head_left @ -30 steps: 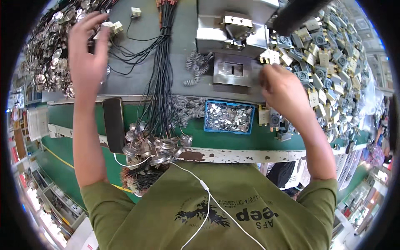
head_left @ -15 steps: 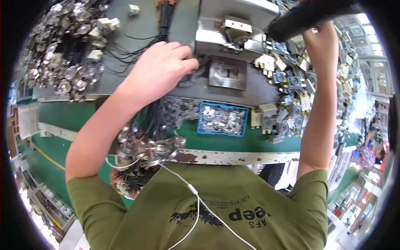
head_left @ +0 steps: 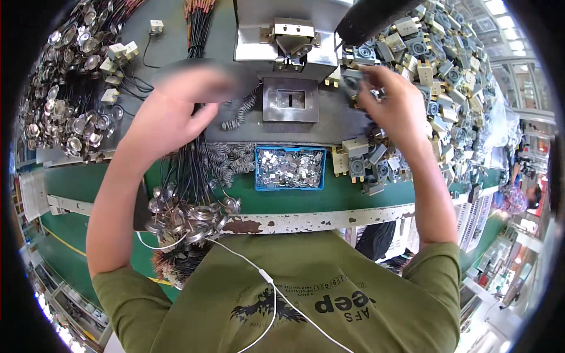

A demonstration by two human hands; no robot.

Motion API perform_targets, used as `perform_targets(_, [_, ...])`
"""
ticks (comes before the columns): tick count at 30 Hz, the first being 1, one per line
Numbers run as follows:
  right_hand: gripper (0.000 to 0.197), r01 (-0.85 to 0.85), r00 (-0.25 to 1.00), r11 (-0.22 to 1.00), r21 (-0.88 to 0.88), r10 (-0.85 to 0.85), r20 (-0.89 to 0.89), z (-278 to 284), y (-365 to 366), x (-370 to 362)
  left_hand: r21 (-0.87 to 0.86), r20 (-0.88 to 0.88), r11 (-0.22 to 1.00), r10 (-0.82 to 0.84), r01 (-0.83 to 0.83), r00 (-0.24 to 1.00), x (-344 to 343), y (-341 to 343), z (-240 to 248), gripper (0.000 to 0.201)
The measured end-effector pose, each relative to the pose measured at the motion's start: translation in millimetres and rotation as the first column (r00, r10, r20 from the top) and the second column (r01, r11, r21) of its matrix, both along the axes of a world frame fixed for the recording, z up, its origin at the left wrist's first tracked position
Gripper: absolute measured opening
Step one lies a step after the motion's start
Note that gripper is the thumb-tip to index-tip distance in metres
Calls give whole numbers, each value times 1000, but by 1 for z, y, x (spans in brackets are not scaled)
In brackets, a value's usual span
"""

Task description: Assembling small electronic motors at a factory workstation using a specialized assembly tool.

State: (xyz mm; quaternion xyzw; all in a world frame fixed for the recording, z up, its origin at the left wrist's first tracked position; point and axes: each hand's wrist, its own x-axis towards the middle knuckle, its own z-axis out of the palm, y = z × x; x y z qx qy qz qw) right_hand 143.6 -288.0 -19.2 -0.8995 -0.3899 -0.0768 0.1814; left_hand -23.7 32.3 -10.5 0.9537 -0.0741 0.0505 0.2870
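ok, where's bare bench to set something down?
Grey bench between metal block and parts pile; narrow green strip between blue tray and white edge; more grey between wire bundle and machine. Crowded: parts pile at right, metal discs far left, wires around left hand.

A head-worn wide fisheye looks down from close above onto the hands point(head_left: 397, 107) and workbench point(head_left: 294, 205).

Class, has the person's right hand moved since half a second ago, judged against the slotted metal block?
Yes: the right hand moved leftward and toward the person's body, nearer the slotted metal block.
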Motion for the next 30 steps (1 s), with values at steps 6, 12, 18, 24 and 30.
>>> perform_targets(6, [30,359,642,806,471,153,-751,23,-5,-30,-72,-1,997,18,-18,1000,-1,0,2,15])
perform_targets(12, [30,279,585,714,643,405,-703,39,-5,-40,-121,-13,990,72,-73,997,-6,4,4,14])
perform_targets(18, [26,-354,925,935,-2,351,-144,72,28,-47,-161,66,975,168,-156,984,-16,28,13,17])
perform_targets(24, [41,-385,913,922,43,387,-126,2,62,-36,-185,12,962,205,-200,979,-31,36,18,17])
perform_targets(30, [35,-504,862,861,71,506,-17,-15,67,-36,-152,-141,982,93,-114,986,-49,35,26,16])
